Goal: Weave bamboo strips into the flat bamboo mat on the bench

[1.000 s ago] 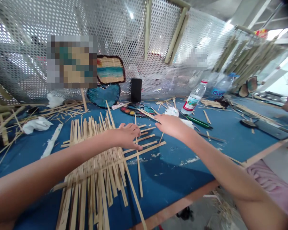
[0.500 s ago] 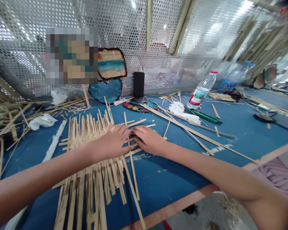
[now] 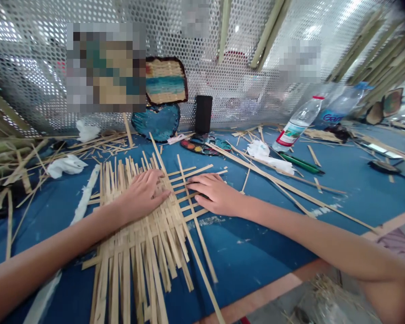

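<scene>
A partly woven mat of bamboo strips (image 3: 135,238) lies on the blue table, its long strips pointing toward me and crossed by sideways strips. My left hand (image 3: 146,191) rests flat on the weave near its right edge, fingers stretched out. At the right, my right hand (image 3: 216,193) lies over the loose ends of the cross strips, fingers extended and thumb apart. Between the hands runs a thin bamboo strip (image 3: 192,213), spaced away from the packed weave, with another long strip (image 3: 197,265) closer to it. Some cross-strip ends are hidden under my right hand.
Long loose strips (image 3: 273,180) lie to the right, beside crumpled tissue (image 3: 258,150), a green pen-like tool (image 3: 302,163) and a water bottle (image 3: 299,123). A paint palette (image 3: 205,146) and black phone (image 3: 203,114) are at the back. A perforated metal screen (image 3: 256,99) stands behind.
My hands have moved apart from where they nearly met. The left now lies further onto the weave, and the strip between them shows more fully. The view has shifted slightly.
</scene>
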A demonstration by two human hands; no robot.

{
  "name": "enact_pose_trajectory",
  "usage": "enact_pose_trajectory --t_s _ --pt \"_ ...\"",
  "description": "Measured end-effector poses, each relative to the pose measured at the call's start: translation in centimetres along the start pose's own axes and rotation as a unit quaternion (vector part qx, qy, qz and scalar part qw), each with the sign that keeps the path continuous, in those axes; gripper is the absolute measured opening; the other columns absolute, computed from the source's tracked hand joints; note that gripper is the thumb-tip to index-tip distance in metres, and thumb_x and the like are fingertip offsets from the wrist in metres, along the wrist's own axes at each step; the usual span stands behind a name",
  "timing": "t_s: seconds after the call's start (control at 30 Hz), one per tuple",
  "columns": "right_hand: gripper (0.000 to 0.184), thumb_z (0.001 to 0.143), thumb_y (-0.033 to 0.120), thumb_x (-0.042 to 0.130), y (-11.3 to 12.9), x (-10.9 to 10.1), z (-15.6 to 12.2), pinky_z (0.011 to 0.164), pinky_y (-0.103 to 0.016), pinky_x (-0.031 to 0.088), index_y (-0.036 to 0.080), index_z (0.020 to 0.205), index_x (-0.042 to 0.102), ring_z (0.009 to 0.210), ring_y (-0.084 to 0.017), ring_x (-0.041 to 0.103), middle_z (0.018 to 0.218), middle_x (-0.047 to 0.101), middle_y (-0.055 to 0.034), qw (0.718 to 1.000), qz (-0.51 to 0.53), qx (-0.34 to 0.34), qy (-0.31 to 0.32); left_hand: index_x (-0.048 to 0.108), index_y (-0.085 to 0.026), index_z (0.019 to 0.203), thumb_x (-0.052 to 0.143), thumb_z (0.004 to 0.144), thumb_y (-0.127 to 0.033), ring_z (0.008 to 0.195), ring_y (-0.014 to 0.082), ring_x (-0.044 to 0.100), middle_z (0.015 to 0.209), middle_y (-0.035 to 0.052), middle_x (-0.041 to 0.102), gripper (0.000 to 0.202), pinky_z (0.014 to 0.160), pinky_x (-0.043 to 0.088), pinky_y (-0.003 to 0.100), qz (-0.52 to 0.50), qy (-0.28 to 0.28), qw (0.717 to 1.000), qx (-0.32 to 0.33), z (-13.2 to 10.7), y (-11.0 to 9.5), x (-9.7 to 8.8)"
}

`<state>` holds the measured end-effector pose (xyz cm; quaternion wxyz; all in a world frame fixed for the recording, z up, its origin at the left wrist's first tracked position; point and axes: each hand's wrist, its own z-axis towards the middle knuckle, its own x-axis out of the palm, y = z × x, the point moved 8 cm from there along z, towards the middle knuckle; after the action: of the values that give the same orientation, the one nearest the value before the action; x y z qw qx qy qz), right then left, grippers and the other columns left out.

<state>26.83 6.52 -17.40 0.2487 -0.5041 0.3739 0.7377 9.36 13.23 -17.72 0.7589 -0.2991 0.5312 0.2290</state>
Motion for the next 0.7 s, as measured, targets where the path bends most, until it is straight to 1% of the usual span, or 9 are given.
enact_pose_trajectory --t_s 0.07,0.17,0.3,0.33,0.4,0.47,0.53,0.6,0.7 --pt "0.039 0.104 0.023 0.046 0.5 0.3 0.6 0.114 -0.051 0.036 0.016 0.138 0.063 0.137 -0.029 0.050 0.148 0.059 -0.0122 1.000 0.014 -0.019 0.002 0.051 -0.013 0.129 0.041 0.098 -0.060 0.126 0.0364 0.058 0.129 0.0195 0.060 0.057 0.111 0.043 0.055 -0.025 -0.009 1.000 -0.006 -0.2 0.2 0.3" --pt "0.038 0.103 0.023 0.046 1.2 0.7 1.1 0.114 -0.049 0.036 0.016 0.138 0.062 0.138 -0.027 0.050 0.149 0.059 -0.0120 0.999 0.026 -0.028 0.000 0.050 -0.014 0.128 0.043 0.098 -0.058 0.124 0.0356 0.058 0.127 0.0187 0.060 0.054 0.111 0.044 0.053 -0.038 -0.013 0.999 0.002 -0.4 -0.2 0.6" --pt "0.040 0.104 0.031 0.050 2.1 1.0 0.9 0.113 -0.050 0.036 0.015 0.139 0.061 0.138 -0.030 0.048 0.150 0.057 -0.0144 1.000 0.008 -0.020 -0.003 0.052 -0.015 0.124 0.042 0.099 -0.054 0.129 0.0357 0.053 0.130 0.0192 0.059 0.047 0.113 0.041 0.054 -0.039 -0.009 0.999 0.011 -0.4 -0.4 0.3" --pt "0.039 0.105 0.033 0.049 2.2 0.9 0.8 0.112 -0.050 0.036 0.015 0.138 0.062 0.138 -0.030 0.048 0.149 0.058 -0.0147 1.000 0.004 -0.014 -0.011 0.053 -0.015 0.123 0.043 0.099 -0.053 0.131 0.0356 0.052 0.132 0.0189 0.059 0.046 0.113 0.040 0.055 -0.044 0.003 0.999 0.013 -0.3 -0.3 0.1" --pt "0.036 0.107 0.033 0.046 2.2 0.4 0.5 0.109 -0.049 0.038 0.016 0.132 0.065 0.132 -0.029 0.052 0.142 0.062 -0.0146 0.999 -0.004 0.002 -0.041 0.055 -0.017 0.122 0.047 0.096 -0.053 0.133 0.0353 0.051 0.136 0.0175 0.058 0.045 0.114 0.039 0.056 -0.066 0.053 0.996 0.012 0.1 0.1 0.0" --pt "0.032 0.107 0.029 0.044 2.3 -0.1 0.2 0.100 -0.045 0.041 0.015 0.120 0.069 0.116 -0.027 0.058 0.126 0.068 -0.0137 0.997 -0.014 0.007 -0.070 0.056 -0.018 0.123 0.049 0.095 -0.051 0.134 0.0342 0.051 0.138 0.0163 0.058 0.045 0.115 0.038 0.055 -0.090 0.106 0.990 0.020 0.8 0.3 -0.2" --pt "0.028 0.104 0.023 0.045 2.5 -0.3 0.0 0.090 -0.042 0.041 0.015 0.105 0.071 0.100 -0.025 0.058 0.107 0.070 -0.0114 0.996 -0.026 0.001 -0.083 0.056 -0.017 0.126 0.047 0.097 -0.043 0.135 0.0322 0.050 0.139 0.0162 0.058 0.041 0.117 0.036 0.053 -0.088 0.115 0.988 0.058 1.7 -0.1 -0.6" --pt "0.024 0.101 0.019 0.047 2.7 -0.4 0.0 0.085 -0.039 0.038 0.015 0.095 0.070 0.090 -0.023 0.056 0.095 0.067 -0.0089 0.996 -0.029 -0.008 -0.087 0.058 -0.016 0.127 0.044 0.098 -0.034 0.134 0.0309 0.052 0.138 0.0165 0.060 0.036 0.117 0.036 0.051 -0.065 0.101 0.986 0.116 2.4 -1.1 -0.7" --pt "0.018 0.097 0.017 0.050 3.0 -0.4 -0.1 0.085 -0.038 0.036 0.015 0.098 0.068 0.089 -0.022 0.057 0.095 0.067 -0.0075 0.996 -0.005 -0.031 -0.087 0.062 -0.014 0.123 0.038 0.101 -0.024 0.127 0.0282 0.057 0.131 0.0168 0.065 0.033 0.113 0.042 0.048 -0.061 0.090 0.977 0.185 2.7 -2.6 0.6"
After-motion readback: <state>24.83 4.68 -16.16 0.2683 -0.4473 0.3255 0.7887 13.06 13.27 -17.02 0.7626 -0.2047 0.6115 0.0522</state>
